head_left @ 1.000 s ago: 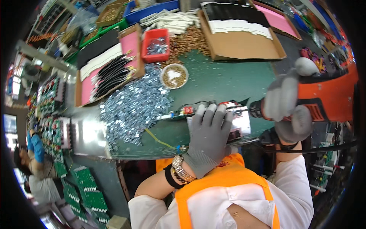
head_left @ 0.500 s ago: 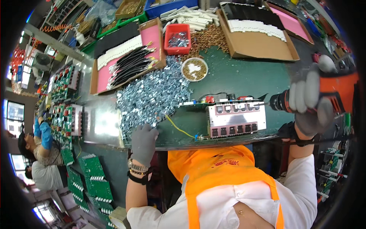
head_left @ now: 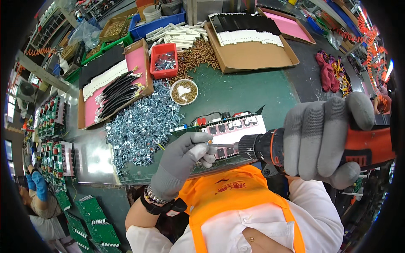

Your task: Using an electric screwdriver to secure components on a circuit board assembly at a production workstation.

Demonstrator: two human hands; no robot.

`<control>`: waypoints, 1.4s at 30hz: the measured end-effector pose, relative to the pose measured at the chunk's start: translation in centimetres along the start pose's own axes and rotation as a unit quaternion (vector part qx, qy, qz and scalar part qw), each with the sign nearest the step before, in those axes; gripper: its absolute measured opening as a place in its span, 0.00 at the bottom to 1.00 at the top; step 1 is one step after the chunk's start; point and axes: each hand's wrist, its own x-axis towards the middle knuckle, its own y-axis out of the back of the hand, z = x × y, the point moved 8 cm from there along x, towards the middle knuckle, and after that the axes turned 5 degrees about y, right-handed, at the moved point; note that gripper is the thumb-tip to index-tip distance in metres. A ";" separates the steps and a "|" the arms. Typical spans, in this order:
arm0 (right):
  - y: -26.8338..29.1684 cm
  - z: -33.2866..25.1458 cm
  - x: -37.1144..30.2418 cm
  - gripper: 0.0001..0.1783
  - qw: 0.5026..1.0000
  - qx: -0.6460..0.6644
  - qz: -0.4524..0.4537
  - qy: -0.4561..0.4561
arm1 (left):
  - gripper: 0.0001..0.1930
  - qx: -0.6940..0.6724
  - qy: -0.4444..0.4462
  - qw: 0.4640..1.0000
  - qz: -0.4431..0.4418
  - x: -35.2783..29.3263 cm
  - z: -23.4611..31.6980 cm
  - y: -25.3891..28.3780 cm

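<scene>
My right hand point(head_left: 320, 137), in a grey glove, is wrapped round an orange and black power drill point(head_left: 367, 145), its bit pointing left. My left hand point(head_left: 175, 164), gloved too, is closed in a pinch at the bit's tip. A small copper-coloured piece point(head_left: 209, 142) shows at its fingertips; its exact kind is too small to tell. Behind the bit, at the table's near edge, stands a circuit board with a silver metal plate point(head_left: 223, 138) carrying rows of black components. The drill chuck and my left hand cover parts of it.
Left of the board lies a heap of metal clips point(head_left: 141, 128). Beyond it are a white bowl point(head_left: 183, 104) of small brass-coloured parts, a red bin point(head_left: 163, 74), copper-coloured pieces point(head_left: 196, 57) and cardboard trays point(head_left: 259, 61). Green circuit boards point(head_left: 99, 211) lie at the left, near co-workers.
My right hand has brought the drill left and nearer, in front of the board. My left hand has lifted off the clip heap's edge and moved right to the bit's tip. The view has shifted.
</scene>
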 end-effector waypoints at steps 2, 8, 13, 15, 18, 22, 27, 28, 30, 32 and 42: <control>0.8 -0.2 -0.3 0.27 0.998 -0.018 0.064 0.015 | 0.15 0.007 0.017 1.000 0.005 0.1 -0.5 0.2; 0.9 -0.6 -1.1 0.26 0.996 0.007 0.087 0.013 | 0.13 -0.046 0.038 0.998 -0.033 0.5 -1.7 0.3; 1.2 0.4 -2.8 0.26 0.983 -0.037 0.168 -0.060 | 0.10 0.025 0.004 1.000 -0.005 0.1 -0.6 0.0; 1.7 0.8 -3.5 0.26 0.968 -0.043 0.227 -0.096 | 0.15 0.106 -0.021 0.994 -0.020 0.1 0.4 -0.9; 2.1 0.5 -3.8 0.27 0.958 -0.055 0.259 -0.110 | 0.13 0.183 -0.026 0.982 0.031 -0.2 0.7 -0.9; 2.3 0.4 -3.9 0.27 0.951 -0.051 0.282 -0.118 | 0.13 0.319 -0.143 0.935 -0.064 0.1 1.8 -2.5; 2.7 0.5 -4.2 0.27 0.944 -0.037 0.303 -0.122 | 0.14 0.171 -0.018 0.985 -0.023 0.9 -0.3 -0.7; 2.9 0.5 -4.2 0.27 0.943 -0.034 0.309 -0.120 | 0.15 0.197 -0.024 0.980 -0.025 0.8 -0.3 -1.0; 3.0 0.7 -4.2 0.27 0.940 -0.030 0.316 -0.121 | 0.16 0.221 -0.020 0.975 -0.034 0.7 0.1 -1.6; 3.3 0.7 -4.2 0.27 0.938 -0.024 0.324 -0.123 | 0.17 0.234 -0.011 0.971 -0.050 0.6 0.6 -2.4; 6.5 -1.6 -5.2 0.31 0.946 -0.034 0.323 -0.017 | 0.27 0.394 -0.161 0.903 0.069 0.4 3.5 -1.3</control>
